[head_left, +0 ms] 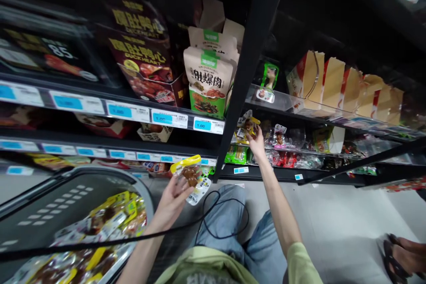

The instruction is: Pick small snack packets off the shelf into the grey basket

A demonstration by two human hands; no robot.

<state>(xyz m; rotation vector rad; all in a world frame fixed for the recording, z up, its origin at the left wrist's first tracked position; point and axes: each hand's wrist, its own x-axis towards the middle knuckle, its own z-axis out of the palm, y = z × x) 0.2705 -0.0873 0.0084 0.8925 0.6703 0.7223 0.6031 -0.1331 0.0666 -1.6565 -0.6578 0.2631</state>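
My left hand is closed on a small clear snack packet with a yellow strip, a white end and brown food inside. It is held up in front of the shelf, beside the basket. My right hand reaches to a lower shelf on the right of the black post, its fingers closed on a similar snack packet with brown food and yellow and white edges. Several like packets lie piled in the grey basket at my left.
Duck heart boxes and a pale green-and-white pouch stand on the upper left shelf. A black post parts the shelves. A black cable crosses over my lap. Another person's feet show at the right.
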